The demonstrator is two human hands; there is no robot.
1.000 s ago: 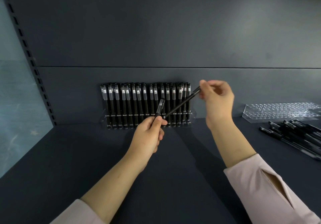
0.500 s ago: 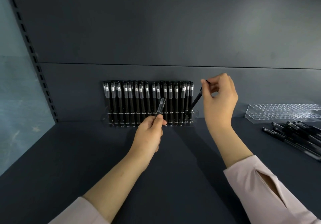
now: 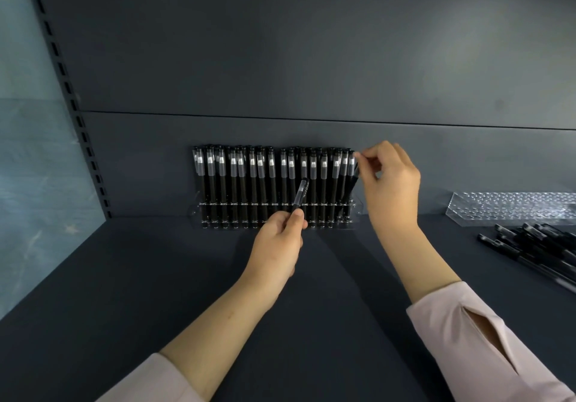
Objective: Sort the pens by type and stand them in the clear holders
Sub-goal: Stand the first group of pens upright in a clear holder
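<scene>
Pens stand upright in one long row. They have black barrels, frosted clear caps and a pale band under each cap. They are packed close side by side in a clear holder set against the back panel.

The right hand pinches the top of the last pen at the row's right end between thumb and forefinger. That pen leans a little to the right, its lower end down at the holder's right corner (whether it sits fully in a hole cannot be told). The left hand grips a spare pen low on the barrel, thumb on top and fingers curled beneath. It points up and slightly right in front of the row's middle, cap end uppermost.

Well off to the right a second holder rests on the shelf. It is clear plastic dotted with a grid of round holes. Just in front of it is a heap of loose pens, black like the others, lying flat and overlapping.

The shelf is a flat, matt, dark blue-grey board. The back panel matches it and is crossed by one thin horizontal seam. A dark slotted upright climbs the left corner, beside a pale blue, mottled side wall. Both forearms are bare below pale pink sleeves, and the right sleeve has a slit near the cuff.
</scene>
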